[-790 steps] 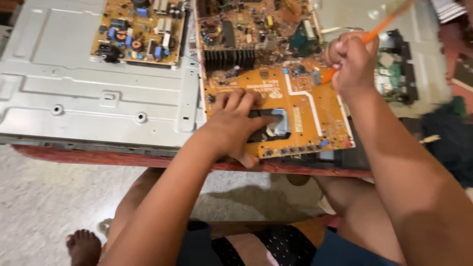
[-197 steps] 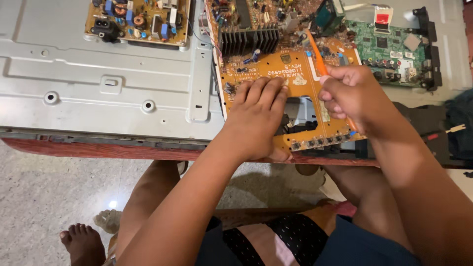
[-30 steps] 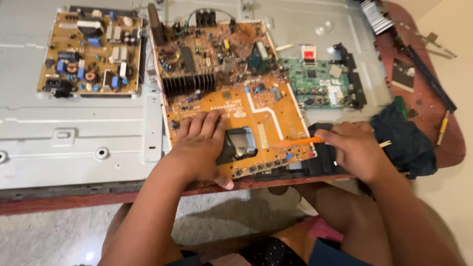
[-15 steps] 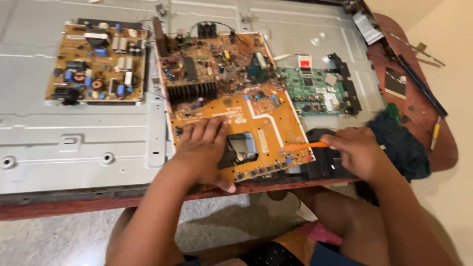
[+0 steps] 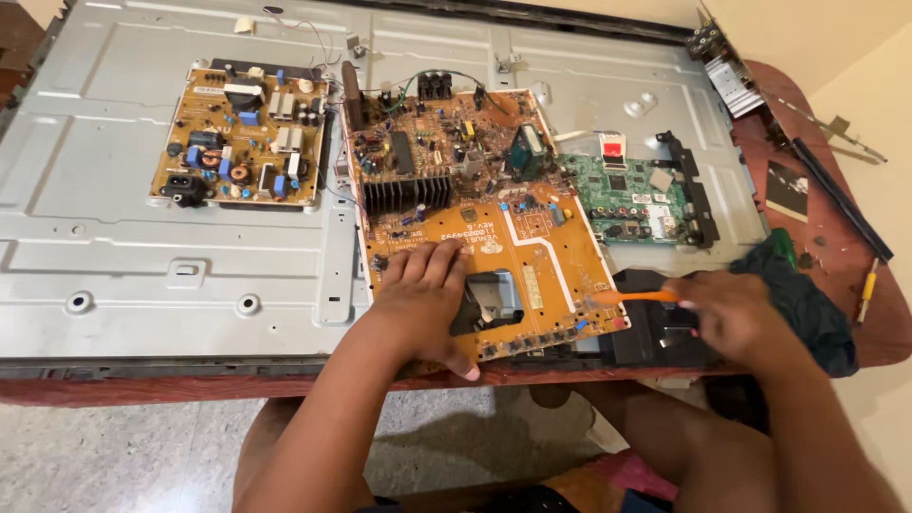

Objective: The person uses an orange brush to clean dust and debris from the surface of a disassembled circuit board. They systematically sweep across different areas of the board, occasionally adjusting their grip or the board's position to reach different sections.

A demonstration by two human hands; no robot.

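Note:
A large orange circuit board (image 5: 475, 218) lies on the grey metal back panel (image 5: 142, 266) of a flat screen. My left hand (image 5: 427, 304) presses flat on the board's near edge, beside a rectangular cut-out. My right hand (image 5: 731, 318) grips an orange-handled tool (image 5: 636, 296), likely a brush, whose tip touches the board's right near corner. The hand hovers over a black part (image 5: 655, 328) at the table's front edge.
A smaller yellow power board (image 5: 242, 138) sits to the left, a green board (image 5: 636, 199) with a black bracket to the right. A dark cloth (image 5: 807, 304), a screwdriver (image 5: 866, 290) and metal strips lie on the red table (image 5: 836, 218) at right. My knees are below the table edge.
The view has pulled back and shifted, showing more of the panel. My right hand has moved the orange tool slightly rightward along the board's near right corner. My left hand stays pressed on the board.

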